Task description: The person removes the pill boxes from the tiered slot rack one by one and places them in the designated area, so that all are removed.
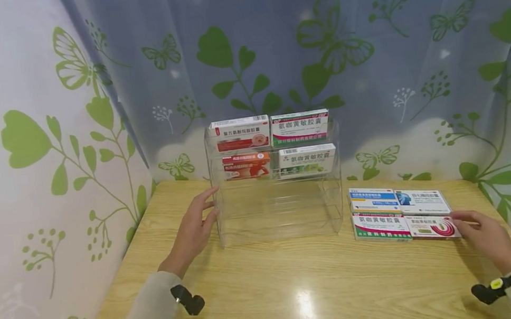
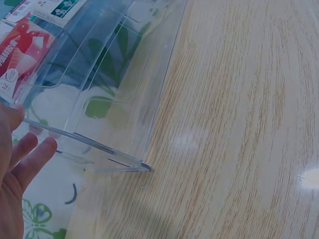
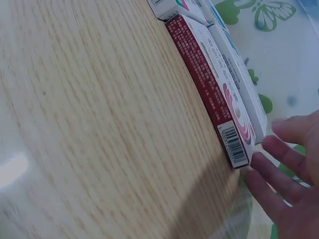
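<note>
Straight ahead at twelve o'clock on the surface (image 1: 253, 298), a clear rack (image 1: 281, 210) holds two upper boxes (image 1: 300, 128) and two lower boxes (image 1: 307, 161). Your left grip (image 1: 193, 236) has its fingertips on the rack's nine o'clock side, fingers loosely extended. Toward the rack's four o'clock lies a flat two-by-two block: a blue-striped box (image 1: 373, 201) at ten, a blue-pictured box (image 1: 422, 203) at two, a pink-and-green box (image 1: 381, 227) at eight and a red-ringed box (image 1: 433, 227) at four. Your right grip (image 1: 487, 237) is relaxed, fingertips touching or just beside the red-ringed box's three o'clock end.
</note>
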A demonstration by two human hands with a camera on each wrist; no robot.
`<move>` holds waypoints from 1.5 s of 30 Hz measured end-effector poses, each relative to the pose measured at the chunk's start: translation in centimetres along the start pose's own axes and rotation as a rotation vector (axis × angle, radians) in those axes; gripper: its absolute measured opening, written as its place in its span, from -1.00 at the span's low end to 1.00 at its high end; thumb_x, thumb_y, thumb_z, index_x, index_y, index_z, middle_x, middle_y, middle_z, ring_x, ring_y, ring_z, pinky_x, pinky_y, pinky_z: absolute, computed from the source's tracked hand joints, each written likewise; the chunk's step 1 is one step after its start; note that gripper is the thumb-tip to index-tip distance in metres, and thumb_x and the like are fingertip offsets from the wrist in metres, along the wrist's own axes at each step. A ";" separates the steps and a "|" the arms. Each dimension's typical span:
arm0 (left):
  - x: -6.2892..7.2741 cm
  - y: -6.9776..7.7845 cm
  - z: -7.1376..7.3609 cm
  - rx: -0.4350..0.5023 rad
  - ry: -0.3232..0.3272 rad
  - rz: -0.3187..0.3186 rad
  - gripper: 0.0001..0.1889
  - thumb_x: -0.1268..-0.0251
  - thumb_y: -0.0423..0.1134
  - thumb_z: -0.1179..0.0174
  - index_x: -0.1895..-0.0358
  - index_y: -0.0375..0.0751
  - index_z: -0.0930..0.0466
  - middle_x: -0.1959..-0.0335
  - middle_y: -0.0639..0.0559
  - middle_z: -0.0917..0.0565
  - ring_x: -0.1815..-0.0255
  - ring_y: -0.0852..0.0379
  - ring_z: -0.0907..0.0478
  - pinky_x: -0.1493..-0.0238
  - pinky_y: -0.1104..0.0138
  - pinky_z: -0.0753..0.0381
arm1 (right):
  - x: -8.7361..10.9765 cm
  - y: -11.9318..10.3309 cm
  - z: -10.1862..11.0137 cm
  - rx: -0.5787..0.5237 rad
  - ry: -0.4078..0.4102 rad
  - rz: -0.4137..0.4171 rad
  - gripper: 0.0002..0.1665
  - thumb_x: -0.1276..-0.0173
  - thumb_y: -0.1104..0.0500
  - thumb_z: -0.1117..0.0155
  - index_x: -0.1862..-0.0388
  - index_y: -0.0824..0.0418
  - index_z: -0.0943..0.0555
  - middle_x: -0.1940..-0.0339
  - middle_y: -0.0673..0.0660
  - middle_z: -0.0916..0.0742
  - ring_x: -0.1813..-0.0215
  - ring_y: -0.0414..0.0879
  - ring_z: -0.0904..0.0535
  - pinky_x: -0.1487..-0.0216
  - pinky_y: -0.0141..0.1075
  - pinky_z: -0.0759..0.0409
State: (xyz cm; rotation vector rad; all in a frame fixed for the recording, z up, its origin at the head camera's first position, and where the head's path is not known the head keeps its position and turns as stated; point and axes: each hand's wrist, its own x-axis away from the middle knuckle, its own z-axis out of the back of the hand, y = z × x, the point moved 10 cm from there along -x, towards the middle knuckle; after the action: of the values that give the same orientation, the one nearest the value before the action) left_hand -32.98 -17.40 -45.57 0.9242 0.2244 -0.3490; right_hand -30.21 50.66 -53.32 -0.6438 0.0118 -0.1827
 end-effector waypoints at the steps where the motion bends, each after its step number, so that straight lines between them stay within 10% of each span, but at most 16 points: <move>1: 0.0 0.0 0.0 0.000 -0.001 0.002 -0.40 -0.74 -0.36 -0.11 -0.71 -0.04 -0.27 -0.62 -0.27 -0.38 -0.44 -0.31 -0.60 -0.23 -0.16 -0.80 | 0.0 -0.4 0.2 -0.002 0.027 0.015 -0.37 -0.80 -0.05 -0.04 -0.48 0.45 -0.51 -0.47 0.64 -0.52 -0.19 0.29 -0.75 0.23 -0.54 -0.47; 4: 0.0 0.0 -0.1 0.003 -0.004 0.003 -0.40 -0.73 -0.36 -0.12 -0.71 -0.04 -0.27 -0.61 -0.27 -0.39 -0.44 -0.31 -0.60 -0.23 -0.16 -0.80 | 0.1 -2.5 1.1 -0.009 0.130 0.086 -0.40 -0.78 -0.06 -0.12 -0.43 0.42 -0.57 -0.36 0.58 -0.64 0.00 -0.45 -0.58 0.25 -0.59 -0.43; 7: 0.0 -0.1 0.0 -0.001 0.000 0.001 -0.40 -0.73 -0.36 -0.12 -0.71 -0.03 -0.27 -0.61 -0.27 -0.39 -0.44 -0.31 -0.60 -0.23 -0.16 -0.81 | -0.2 -6.7 1.7 -0.019 0.203 0.171 -0.43 -0.77 -0.07 -0.15 -0.42 0.36 -0.60 -0.31 0.47 -0.70 0.01 -0.70 -0.29 0.21 -0.66 -0.42; 16: -0.1 -0.1 -0.1 0.011 -0.004 0.010 -0.40 -0.74 -0.36 -0.11 -0.71 -0.03 -0.27 -0.62 -0.27 -0.38 -0.45 -0.31 -0.59 -0.25 -0.17 -0.79 | -0.5 -25.3 1.8 -0.106 0.233 0.486 -0.53 -0.72 -0.03 -0.26 -0.42 0.19 -0.65 -0.28 0.24 -0.76 -0.19 -0.26 -0.63 -0.12 -0.66 -0.52; 22: 0.0 -0.2 0.0 0.010 -0.005 0.015 -0.40 -0.74 -0.35 -0.11 -0.71 -0.03 -0.27 -0.63 -0.26 -0.37 -0.45 -0.31 -0.59 -0.26 -0.17 -0.79 | -0.8 -33.5 0.0 -0.126 0.163 0.633 -0.57 -0.69 0.13 -0.31 -0.41 0.28 -0.65 -0.28 0.31 -0.75 -0.26 0.24 -0.70 -0.29 0.11 -0.72; 35: -0.1 -0.1 0.0 -0.001 0.004 -0.007 -0.41 -0.74 -0.35 -0.12 -0.70 -0.03 -0.28 -0.62 -0.26 -0.39 -0.44 -0.31 -0.61 -0.23 -0.16 -0.80 | -0.9 -38.7 -4.1 0.109 0.123 0.811 -0.58 -0.56 0.36 -0.39 -0.35 0.33 -0.70 -0.30 0.36 -0.71 -0.03 0.23 -0.71 -0.01 0.09 -0.79; 45: 0.0 -0.1 0.0 -0.006 0.008 -0.001 -0.41 -0.73 -0.35 -0.13 -0.70 -0.01 -0.28 -0.62 -0.26 -0.40 -0.44 -0.30 -0.61 -0.23 -0.17 -0.80 | -0.3 -40.6 -5.1 0.124 0.194 0.941 -0.64 -0.49 0.48 -0.39 -0.22 0.32 -0.73 -0.14 0.35 -0.71 -0.18 0.31 -0.59 -0.24 0.19 -0.61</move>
State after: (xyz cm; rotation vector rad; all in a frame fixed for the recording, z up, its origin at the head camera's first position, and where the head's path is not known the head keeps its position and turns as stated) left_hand -33.08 -17.50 -45.63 0.9200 0.2326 -0.3456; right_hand -37.54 15.84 -33.12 -0.4398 0.4785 0.6595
